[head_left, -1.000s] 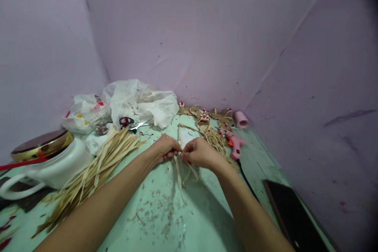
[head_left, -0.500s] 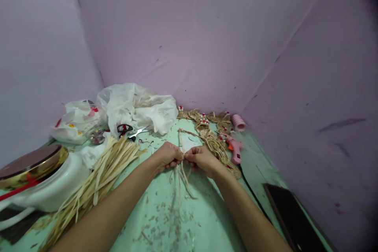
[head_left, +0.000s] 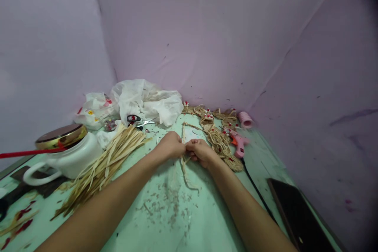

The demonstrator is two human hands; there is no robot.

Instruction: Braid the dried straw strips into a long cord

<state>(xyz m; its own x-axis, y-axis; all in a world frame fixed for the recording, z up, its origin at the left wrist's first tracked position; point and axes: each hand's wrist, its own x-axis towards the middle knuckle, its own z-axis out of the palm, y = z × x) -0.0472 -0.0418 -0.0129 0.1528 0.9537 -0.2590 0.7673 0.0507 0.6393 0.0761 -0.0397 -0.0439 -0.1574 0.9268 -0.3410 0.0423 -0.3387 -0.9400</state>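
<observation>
Your L hand is curled closed on the pale fiber strand, knuckles up, fingertips mostly hidden; your R hand pinches the same strand btwn thumb & fingers, right up against the L. Strand is at ctr of the green table: one length runs up past your hands, loose ends hang below twd you, the longest curling off to the R. Just past your R hand you've got braided rope w/ red & white beads, then the pink glue gun w/ its black cord, & a pink spool behind. Dark flat slab lies near R forearm. On your L: bundle of dry straw next to the white pot; scissors sit in front of the crumpled white bag.
</observation>
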